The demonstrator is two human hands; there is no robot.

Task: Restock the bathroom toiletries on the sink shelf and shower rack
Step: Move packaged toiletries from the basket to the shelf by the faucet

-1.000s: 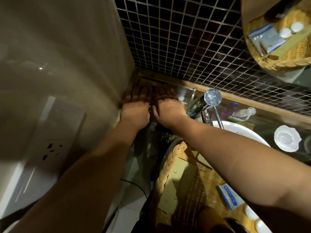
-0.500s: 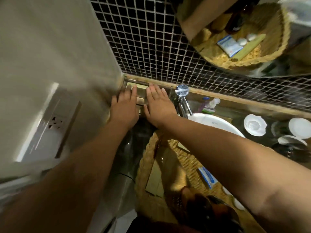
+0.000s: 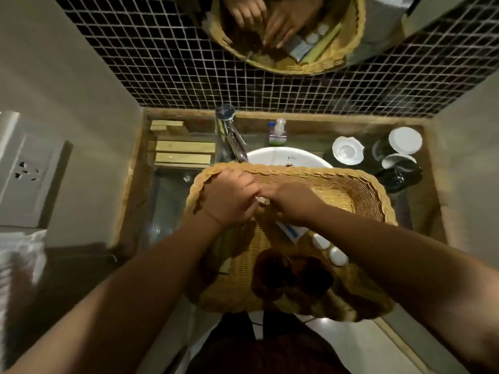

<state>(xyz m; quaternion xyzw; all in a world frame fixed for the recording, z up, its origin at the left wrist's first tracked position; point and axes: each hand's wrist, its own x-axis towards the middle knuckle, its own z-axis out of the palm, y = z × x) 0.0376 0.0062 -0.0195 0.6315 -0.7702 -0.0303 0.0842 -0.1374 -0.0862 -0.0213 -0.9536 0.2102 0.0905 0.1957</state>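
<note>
A wicker basket [image 3: 359,184] rests over the white sink [image 3: 272,156]. Both my hands are inside its far left part. My left hand [image 3: 229,202] is curled shut and my right hand [image 3: 293,202] meets it fingertip to fingertip. A small white item [image 3: 260,198] shows between them; how my right hand's fingers grip is hidden. In the basket lie a blue-and-white packet [image 3: 290,231], two white caps [image 3: 337,257] and dark brown bottles [image 3: 293,278]. Pale green boxes [image 3: 183,153] lie side by side on the glass shelf left of the tap.
A chrome tap [image 3: 229,130] and a small pump bottle [image 3: 278,130] stand behind the sink. Covered cups [image 3: 347,151] and dark mugs [image 3: 399,168] crowd the right end of the shelf. A wall socket [image 3: 27,171] and a white towel [image 3: 19,255] are on the left. The mirror above reflects the basket.
Both hands have left the green boxes on the shelf's left corner and pulled back into the basket, where they now come together. My view has tilted down over the sink.
</note>
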